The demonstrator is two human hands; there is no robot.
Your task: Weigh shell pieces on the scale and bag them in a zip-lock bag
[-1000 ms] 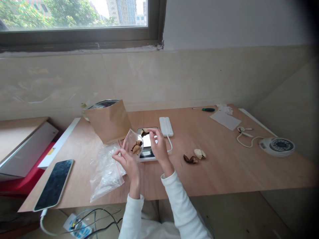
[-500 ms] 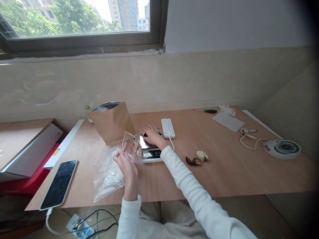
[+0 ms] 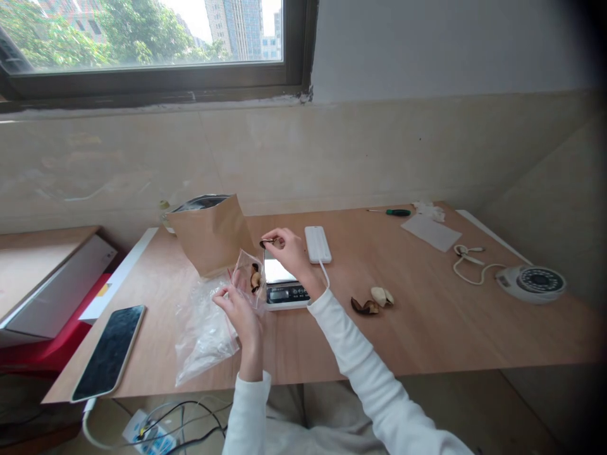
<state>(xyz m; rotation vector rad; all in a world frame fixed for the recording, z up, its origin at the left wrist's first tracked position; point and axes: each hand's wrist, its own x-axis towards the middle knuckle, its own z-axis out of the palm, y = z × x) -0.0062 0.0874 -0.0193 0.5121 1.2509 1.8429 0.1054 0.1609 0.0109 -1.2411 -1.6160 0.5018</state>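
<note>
Currently, the left hand [image 3: 243,316] pinches the edge of a small clear bag [image 3: 243,268], which holds a few brown pieces [image 3: 255,279]. Above the left part of a scale [image 3: 281,272], the right hand [image 3: 289,254] grips a dark curled piece [image 3: 267,242] between its fingertips. Behind the bag stands an open kraft pouch [image 3: 208,237]; a crumpled heap of plastic bags [image 3: 203,338] lies beside the left hand. Well to the right, a brown shell-like piece [image 3: 364,307] and a pale one [image 3: 382,296] rest together on the surface [image 3: 427,328].
</note>
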